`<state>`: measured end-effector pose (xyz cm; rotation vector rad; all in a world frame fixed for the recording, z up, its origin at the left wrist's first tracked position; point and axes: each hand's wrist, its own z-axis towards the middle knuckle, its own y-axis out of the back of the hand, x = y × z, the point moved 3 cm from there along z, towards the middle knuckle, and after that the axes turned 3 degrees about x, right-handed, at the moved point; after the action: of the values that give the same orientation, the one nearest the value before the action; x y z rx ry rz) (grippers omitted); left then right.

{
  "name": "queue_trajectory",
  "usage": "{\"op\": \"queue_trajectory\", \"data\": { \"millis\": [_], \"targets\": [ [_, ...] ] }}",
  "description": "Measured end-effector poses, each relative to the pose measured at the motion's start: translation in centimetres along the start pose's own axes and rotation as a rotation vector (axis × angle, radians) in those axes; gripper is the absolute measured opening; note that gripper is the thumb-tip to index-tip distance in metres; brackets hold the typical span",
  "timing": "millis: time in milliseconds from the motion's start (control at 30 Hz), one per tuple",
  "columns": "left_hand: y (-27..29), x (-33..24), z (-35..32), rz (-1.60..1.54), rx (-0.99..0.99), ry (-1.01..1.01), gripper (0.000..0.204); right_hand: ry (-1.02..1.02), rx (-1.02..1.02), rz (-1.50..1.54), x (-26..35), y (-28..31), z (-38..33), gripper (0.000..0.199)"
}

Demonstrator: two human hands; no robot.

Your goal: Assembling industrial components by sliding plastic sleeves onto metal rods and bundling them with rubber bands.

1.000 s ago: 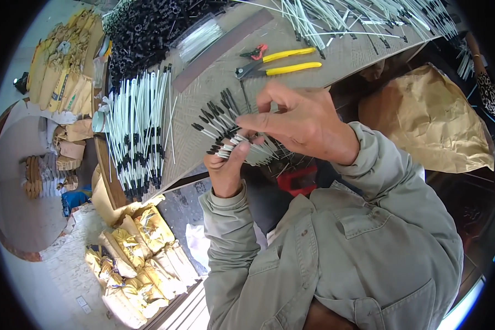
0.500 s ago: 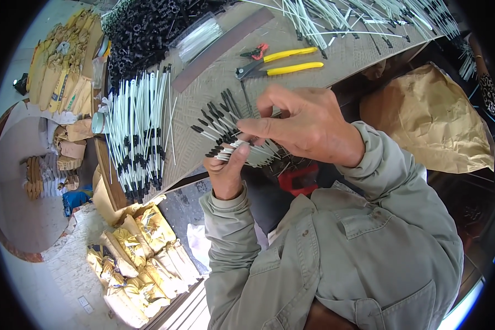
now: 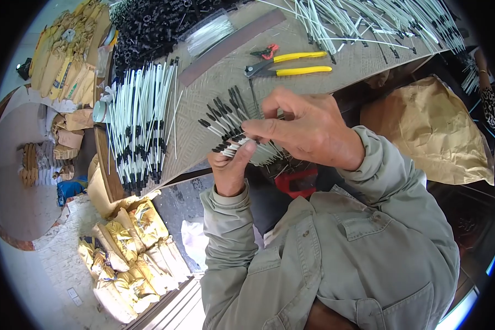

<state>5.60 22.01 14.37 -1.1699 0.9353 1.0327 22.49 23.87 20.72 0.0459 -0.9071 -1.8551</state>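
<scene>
A fanned bundle of thin white rods with black tips (image 3: 221, 125) is gripped in my left hand (image 3: 229, 173), its thumb pressed across the rods. My right hand (image 3: 311, 129) reaches over from the right with thumb and forefinger pinched at one of the black-tipped rods; the fingertips partly hide it. Just beyond the bundle lie cutting pliers with yellow handles (image 3: 300, 71), beside a small red-and-black piece (image 3: 268, 51).
On the table (image 3: 198, 110), a stack of black-and-white rods (image 3: 143, 121) lies left, a heap of black parts (image 3: 148, 38) behind it. More rods (image 3: 335, 22) spread at the far right. Brown paper (image 3: 429, 129) sits right; a box of wrapped packets (image 3: 135, 253) lower left.
The view has shifted slightly, so the table items sit a little differently in the picture. Both hands stay at the bundle, in nearly the same pose.
</scene>
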Motion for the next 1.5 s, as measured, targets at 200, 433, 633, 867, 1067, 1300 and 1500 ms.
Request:
{"op": "queue_trajectory", "data": {
  "millis": [200, 433, 633, 867, 1067, 1300, 1500],
  "targets": [
    [0.8, 0.4, -0.3, 0.014, 0.034, 0.017, 0.013, 0.101, -0.004, 0.020, 0.0, -0.2, 0.2, 0.034],
    [0.9, 0.5, -0.1, 0.066, 0.014, -0.016, 0.005, 0.095, -0.061, 0.130, -0.4, -0.9, 0.2, 0.026],
    [1.7, 1.0, -0.5, 0.015, 0.064, -0.051, 0.015, 0.068, -0.031, 0.105, -0.5, -0.7, 0.3, 0.022],
    [1.6, 1.4, -1.0, 0.000, -0.001, -0.079, 0.016, 0.023, -0.058, 0.197, -0.6, -0.9, 0.2, 0.023],
    [2.1, 1.5, -1.1, 0.007, 0.031, -0.044, 0.018, 0.141, -0.011, 0.053, -0.4, 0.4, 1.1, 0.027],
    [2.5, 2.0, -1.2, 0.024, 0.043, -0.051, 0.017, 0.130, 0.004, 0.098, -0.8, 0.3, 1.2, 0.025],
    [1.7, 1.8, -1.1, -0.055, -0.004, -0.099, 0.014, 0.141, 0.023, 0.083, -1.0, 0.2, 1.1, 0.024]
  ]
}}
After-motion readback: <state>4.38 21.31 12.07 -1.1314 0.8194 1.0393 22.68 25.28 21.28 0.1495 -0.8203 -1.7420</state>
